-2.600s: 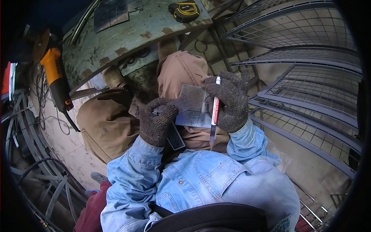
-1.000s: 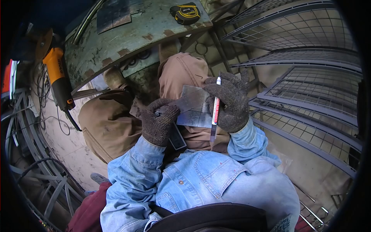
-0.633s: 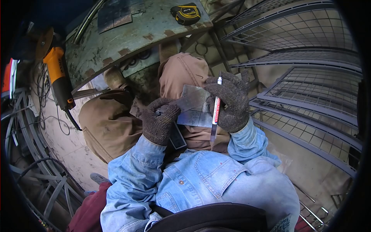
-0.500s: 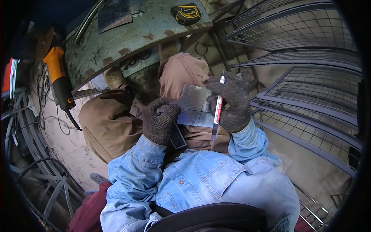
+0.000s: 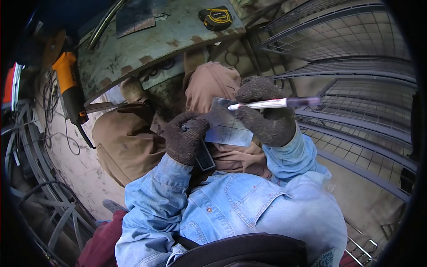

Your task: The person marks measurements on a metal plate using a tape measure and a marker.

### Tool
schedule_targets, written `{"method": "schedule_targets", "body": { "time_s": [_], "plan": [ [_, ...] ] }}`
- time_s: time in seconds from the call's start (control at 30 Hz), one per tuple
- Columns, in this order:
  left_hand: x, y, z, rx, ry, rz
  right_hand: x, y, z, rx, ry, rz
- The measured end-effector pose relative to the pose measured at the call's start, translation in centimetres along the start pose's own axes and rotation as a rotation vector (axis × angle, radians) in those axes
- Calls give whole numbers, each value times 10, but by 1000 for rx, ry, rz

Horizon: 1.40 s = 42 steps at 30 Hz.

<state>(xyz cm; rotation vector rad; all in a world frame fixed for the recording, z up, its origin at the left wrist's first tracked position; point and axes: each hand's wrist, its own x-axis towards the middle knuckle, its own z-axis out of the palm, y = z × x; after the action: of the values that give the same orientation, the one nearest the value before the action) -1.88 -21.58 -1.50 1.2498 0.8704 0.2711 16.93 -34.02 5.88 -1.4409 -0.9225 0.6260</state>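
Observation:
My right hand (image 5: 267, 115), in a dark knit glove, pinches a white paint marker (image 5: 264, 104) with red print. The marker lies nearly level, its tip pointing left over the sheet metal. My left hand (image 5: 184, 137), gloved too, is closed on a thin grey metal strip (image 5: 218, 117) that reaches right, close to the marker tip. Beneath the strip, a shiny sheet metal plate (image 5: 231, 135) with dark lines rests on my thigh. Below my left hand a dark flat piece with a pale edge (image 5: 205, 159) shows partly.
A worn metal table (image 5: 155, 44) stands ahead, bearing a tape measure (image 5: 215, 18) and a dark plate (image 5: 133, 22). An orange angle grinder (image 5: 66, 78) with its cord is at the left. Metal bars (image 5: 33, 155) lie far left; grey wire-mesh racks (image 5: 356, 111) stand at the right.
My right hand has turned the marker from upright to nearly level and brought its tip left over the sheet metal. My left hand stays almost in place on the strip.

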Motion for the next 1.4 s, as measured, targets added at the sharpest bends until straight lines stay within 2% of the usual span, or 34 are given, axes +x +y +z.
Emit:
{"method": "schedule_targets", "body": {
  "time_s": [0.03, 0.07, 0.2, 0.3, 0.37, 0.6, 0.67, 0.87, 0.97, 1.1, 1.17, 1.4],
  "plan": [
    [0, 0, 0, -23, -10, -7, 4, 0, 5, -108, -35, -19],
    [0, 0, 0, -45, -21, -14, 18, -9, 7, -350, -174, -200],
    [0, 0, 0, -35, -13, 7, 17, -5, 7, -378, -221, -81],
    [-1, 1, 0, 25, -33, 24, 19, -4, 6, -420, -239, -101],
    [0, 0, 0, 23, -36, 23, 24, -7, 5, -523, -284, -194],
    [0, 4, 0, -7, -53, 5, 22, 0, 3, -541, -274, -157],
    [0, 5, 0, 27, -53, 16, 19, 6, 3, -396, -250, -119],
    [-1, 3, 1, -2, -39, 5, 26, -5, 5, -495, -295, -115],
    [0, 5, 1, -5, -50, -8, 25, -7, 6, -434, -285, -52],
    [0, 4, 2, -8, -33, -2, 25, -5, 5, -442, -280, -66],
    [0, 3, 3, -30, -9, -2, 23, -2, 6, -440, -207, -127],
    [-1, 3, 3, 2, -11, 16, 26, -3, -9, -488, -265, -113]
  ]
}}
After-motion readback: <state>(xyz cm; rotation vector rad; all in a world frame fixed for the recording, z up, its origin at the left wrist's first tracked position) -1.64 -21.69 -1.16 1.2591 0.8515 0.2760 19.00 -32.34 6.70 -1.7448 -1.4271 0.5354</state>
